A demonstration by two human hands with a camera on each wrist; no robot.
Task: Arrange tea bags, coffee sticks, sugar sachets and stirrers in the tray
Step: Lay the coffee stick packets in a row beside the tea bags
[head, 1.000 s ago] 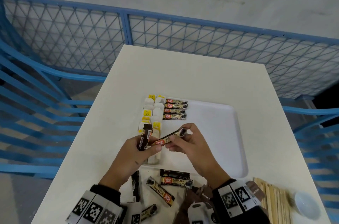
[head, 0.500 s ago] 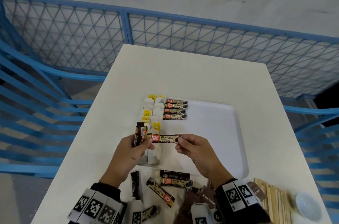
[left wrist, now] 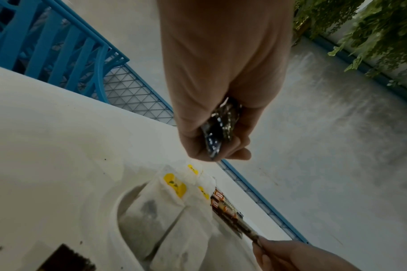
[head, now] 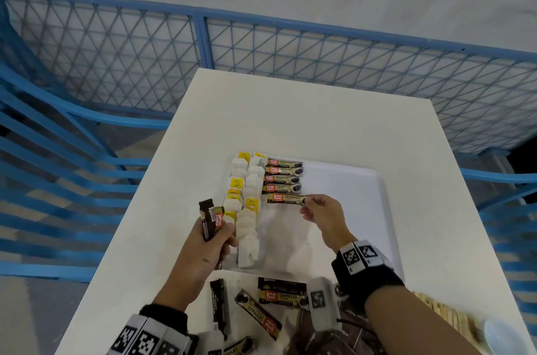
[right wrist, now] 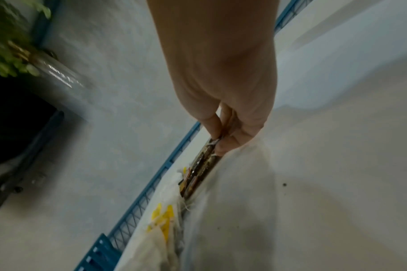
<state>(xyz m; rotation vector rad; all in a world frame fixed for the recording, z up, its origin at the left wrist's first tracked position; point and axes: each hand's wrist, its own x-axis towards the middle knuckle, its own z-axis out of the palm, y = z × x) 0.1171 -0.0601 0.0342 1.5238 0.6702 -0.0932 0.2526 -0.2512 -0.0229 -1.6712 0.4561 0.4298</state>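
Since a second ago the right hand (head: 321,213) has carried one coffee stick (head: 286,198) away from the left hand and out over the tray (head: 348,209), where it now sits level with, and just nearer than, the four sticks already laid (head: 283,176) in a column. Thumb and forefinger pinch its right end, the other fingers loosely curled beneath; whether the stick already rests on the tray floor I cannot tell.

Left hand (head: 207,244) is held up at the tray's near-left corner, fingers wrapped round a small bunch of spare sticks (head: 211,221) standing upright out of the fist.

Such a sachet looks light and thin, with a slick foil skin and loose granules inside, so it should bend a little and may slide if nudged; a pinch at the flat crimped end, as here, seems the best hold for setting it square. Tea bags (head: 247,209) lie in two rows directly left of the placed stick, soft and easily disturbed.

More sticks (head: 258,315) lie on the bench (head: 290,110) below both wrists, and wooden stirrers (head: 444,311) wait right of the right forearm.
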